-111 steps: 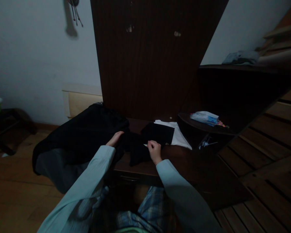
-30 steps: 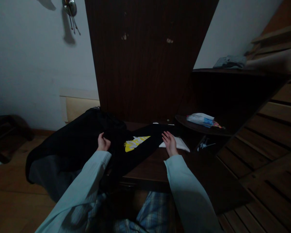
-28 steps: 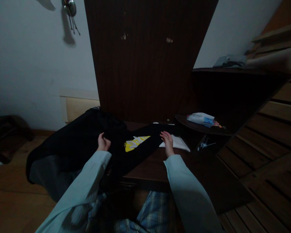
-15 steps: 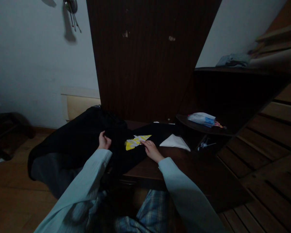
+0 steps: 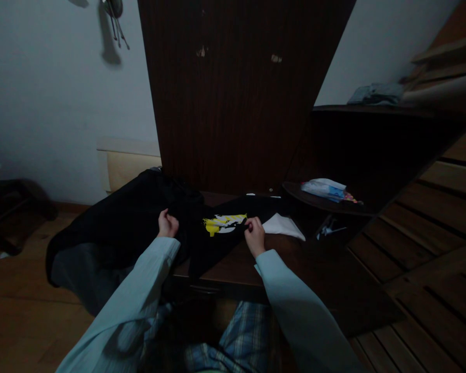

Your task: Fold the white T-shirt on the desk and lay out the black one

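A black garment with a yellow and white print lies partly crumpled on the dark wooden desk top. My right hand pinches the cloth beside the print's right end, pulling it into a small peak. At the garment's left part my left hand is closed, its fingers curled against the dark cloth. The fold between those fingers is hard to see in the dim light. Just right of my right hand sits a white folded piece, which looks like paper or cloth.
A large dark jacket-like cloth drapes over something at the left. A small shelf at the right carries a plastic packet. Behind the desk rises a dark wooden panel. Wooden slats stand at the far right.
My right hand has moved right from the print to the garment's edge, drawing the cloth with it. The print has spread and shifted slightly right. My left hand has stayed in place.
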Tool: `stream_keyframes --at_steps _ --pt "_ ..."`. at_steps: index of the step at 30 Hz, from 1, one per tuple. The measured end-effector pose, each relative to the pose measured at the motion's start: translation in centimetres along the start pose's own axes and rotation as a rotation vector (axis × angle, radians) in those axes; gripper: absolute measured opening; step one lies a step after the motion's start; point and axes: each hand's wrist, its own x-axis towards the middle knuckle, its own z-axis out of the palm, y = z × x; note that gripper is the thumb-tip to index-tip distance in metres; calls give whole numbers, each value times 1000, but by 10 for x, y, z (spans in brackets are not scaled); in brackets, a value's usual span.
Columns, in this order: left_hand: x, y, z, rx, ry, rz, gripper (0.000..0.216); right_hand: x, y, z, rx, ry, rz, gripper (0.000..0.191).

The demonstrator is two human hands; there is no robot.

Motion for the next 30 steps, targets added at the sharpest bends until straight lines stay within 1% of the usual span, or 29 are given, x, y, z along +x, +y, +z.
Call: stream_keyframes --at_steps 3,6,10,14,15,16,17,19,20,21,22,24,26,30 --pt "2 1 -3 11 40 -17 18 3 2 -7 25 216 86 23" --pt "2 2 -6 19 34 -22 18 5 6 -12 27 348 149 24" --pt "2 1 -6 26 30 -25 19 8 12 -13 7 376 215 22" --pt "2 1 -5 29 24 -29 22 8 12 -13 18 388 211 21" --pt "3 1 -5 30 22 -31 23 7 11 -13 44 359 194 21" --pt "3 1 -5 31 19 -33 23 6 8 -12 79 291 169 20" --pt "3 1 -6 33 17 -34 22 4 5 -10 117 182 137 20" --pt "4 1 -7 36 14 -35 21 0 0 -5 161 -119 61 17" --pt "5 1 -8 37 14 -34 20 -2 -3 -2 149 -267 22 15" --pt "6 1 -9 38 15 -33 19 -4 -5 0 111 -388 -16 15" --pt "8 1 -10 39 17 -30 19 -5 -7 2 53 -473 -49 16" --pt "10 0 -12 40 21 -24 17 -8 -9 5 -72 -558 -95 22" --pt "11 -1 -12 40 23 -17 15 -9 -10 6 -149 -592 -121 25" --pt "10 -2 -9 31 13 2 16 -11 -13 6 -167 -628 -121 14"
